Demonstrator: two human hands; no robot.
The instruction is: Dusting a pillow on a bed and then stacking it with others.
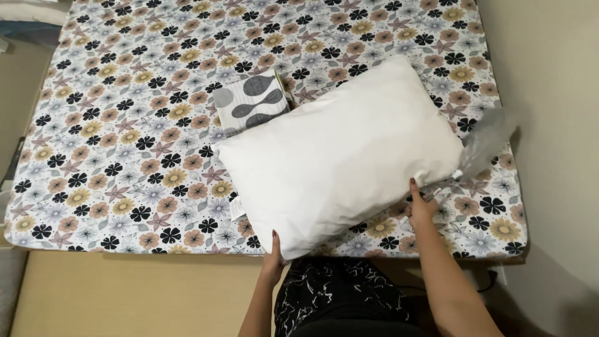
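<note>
While the left hand [272, 261] pinches the near corner of the white pillow [342, 153] and the right hand [421, 208] clasps its near edge, the pillow lies on the floral mattress [118, 125], overlapping a folded grey-patterned cover [251, 102], clear plastic bag [485, 138] just beside it

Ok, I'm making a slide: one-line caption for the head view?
Both hands, left hand and right hand, grip a white pillow over a floral mattress.

A matt white cloth pillow [340, 153] lies on smooth flower-printed cloth sheet [125, 125], beside clear glossy plastic wrap [486, 134].
</note>
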